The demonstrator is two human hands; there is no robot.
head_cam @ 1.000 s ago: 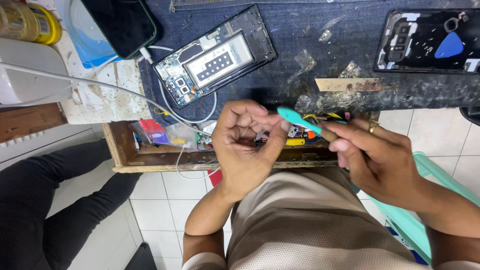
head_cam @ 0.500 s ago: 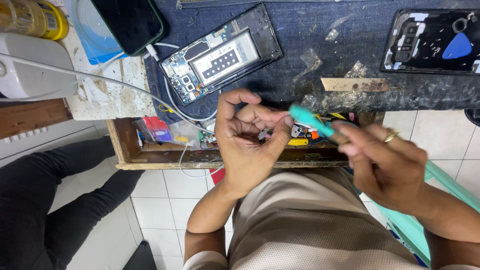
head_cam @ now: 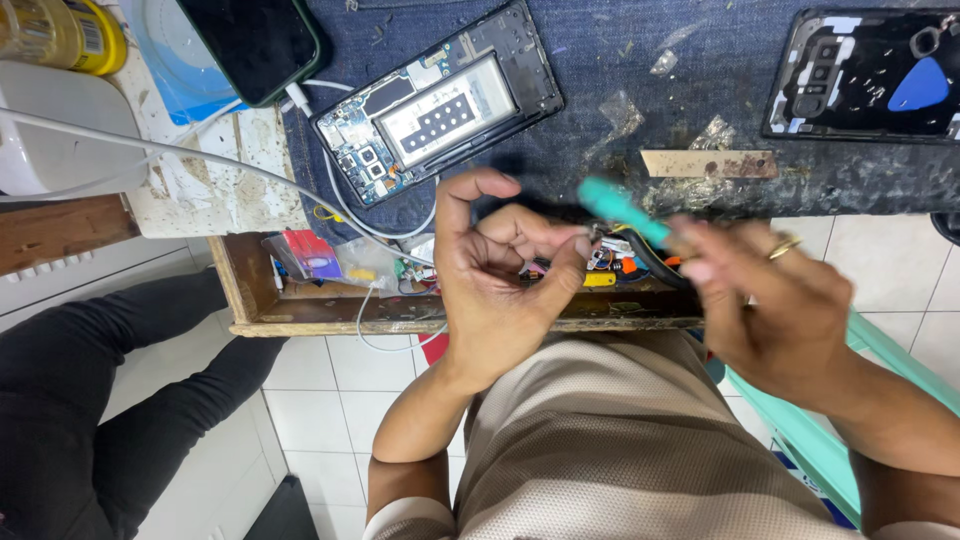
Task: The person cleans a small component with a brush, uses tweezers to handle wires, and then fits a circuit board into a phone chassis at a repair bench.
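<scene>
Left hand: the left hand (head_cam: pixel 495 285) sits at frame centre, palm toward the camera, over the open wooden drawer (head_cam: pixel 300 322). Thumb and fingertips are drawn together around a very small part at about the middle of the frame – the part itself is too small to identify.
Right hand: the right hand (head_cam: pixel 765 300) is right of centre and motion-blurred. Its fingers are clamped on the teal tool; a gold ring (head_cam: pixel 783 247) shows on one finger.
Teal tool: the teal tool (head_cam: pixel 622 207) lies just above and between the two hands. Its long axis runs diagonally, from the right hand's grip at the lower right up toward the upper left. The free teal end points to the upper left, close above the left fingertips; contact with the small part cannot be determined.
Opened phone: the opened phone (head_cam: pixel 440 100), internals exposed, lies tilted on the denim mat (head_cam: pixel 640 60) in the upper centre, well apart from the tool.
Back cover: a black back cover (head_cam: pixel 860 75) with a blue pick (head_cam: pixel 918 85) on it lies at the upper right.
Second phone: a dark-screened phone (head_cam: pixel 255 40) at the upper left has a white cable (head_cam: pixel 150 150) plugged in.
Drawer contents: small coloured parts and wires – not separable in detail.
</scene>
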